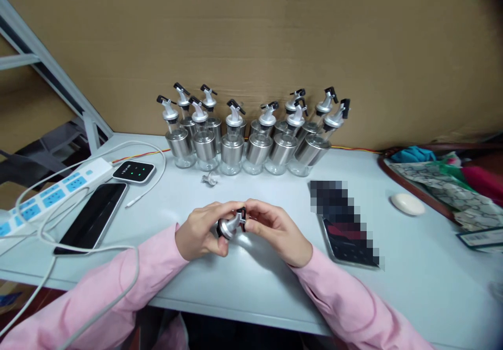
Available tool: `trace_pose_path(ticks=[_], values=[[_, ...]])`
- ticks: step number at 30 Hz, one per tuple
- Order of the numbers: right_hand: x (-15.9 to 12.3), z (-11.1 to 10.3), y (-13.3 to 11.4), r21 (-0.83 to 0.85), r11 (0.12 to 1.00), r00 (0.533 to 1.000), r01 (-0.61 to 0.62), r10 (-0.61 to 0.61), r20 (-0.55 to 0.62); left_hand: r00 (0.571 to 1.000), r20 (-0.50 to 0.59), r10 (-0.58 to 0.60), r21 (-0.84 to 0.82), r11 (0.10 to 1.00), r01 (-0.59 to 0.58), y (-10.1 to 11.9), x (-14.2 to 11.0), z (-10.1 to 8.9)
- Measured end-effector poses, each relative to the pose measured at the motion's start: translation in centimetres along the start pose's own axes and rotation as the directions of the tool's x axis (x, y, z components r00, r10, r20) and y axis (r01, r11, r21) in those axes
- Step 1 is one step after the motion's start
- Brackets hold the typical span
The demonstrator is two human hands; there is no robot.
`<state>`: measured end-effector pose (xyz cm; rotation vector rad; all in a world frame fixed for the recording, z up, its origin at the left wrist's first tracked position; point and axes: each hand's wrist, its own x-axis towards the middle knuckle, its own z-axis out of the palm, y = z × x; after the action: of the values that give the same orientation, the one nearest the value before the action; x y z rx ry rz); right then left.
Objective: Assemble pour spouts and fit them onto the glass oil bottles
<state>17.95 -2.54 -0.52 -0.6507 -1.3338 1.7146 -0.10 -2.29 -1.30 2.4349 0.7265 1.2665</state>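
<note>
Between my two hands, over the front middle of the table, is a silver and black pourer cap [229, 228]. My left hand [200, 230] is closed around its round base. The fingers and thumb of my right hand [277, 229] pinch the black lever at its tip. Behind them, glass bottles with steel sleeves [232, 151] stand in rows, many topped with the same kind of pourer. A small crumpled silvery piece [209, 179] lies in front of the bottles; I cannot make out what it is.
At left are a white power strip [55, 198], a dark phone [92, 216], a small device with green lights [134, 172] and a white cable crossing my left sleeve. A partly blurred phone [348, 240], a white oval object [407, 204] and a brown-rimmed basket [416, 198] lie right. Cardboard [251, 35] rises behind.
</note>
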Motion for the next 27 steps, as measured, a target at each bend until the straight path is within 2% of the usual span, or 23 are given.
trace_pose_path(ticks=[8,12,19,23,27], values=[[0.26,-0.34,-0.01,-0.118,0.993,0.998,0.031,-0.024,0.061,0.993,0.064,-0.096,-0.075,0.992,0.101,0.12,-0.17,0.28],[0.09,-0.05,0.27,-0.2,0.979,0.999,0.032,-0.029,0.02,0.982,0.1,-0.161,-0.135,0.976,0.174,0.3,-0.15,0.34],[0.02,0.11,-0.31,-0.208,0.978,1.0,0.021,-0.023,-0.008,0.968,0.186,-0.168,-0.211,0.956,0.206,0.25,0.07,-0.18],[0.23,-0.35,-0.51,-0.052,0.998,0.998,-0.02,0.023,0.066,0.978,0.157,-0.137,-0.2,0.965,0.168,0.34,0.27,-0.16],[0.3,-0.67,-0.68,-0.043,0.999,0.999,-0.004,0.006,0.033,0.992,0.122,-0.04,-0.069,0.996,0.049,0.07,0.5,-0.2]])
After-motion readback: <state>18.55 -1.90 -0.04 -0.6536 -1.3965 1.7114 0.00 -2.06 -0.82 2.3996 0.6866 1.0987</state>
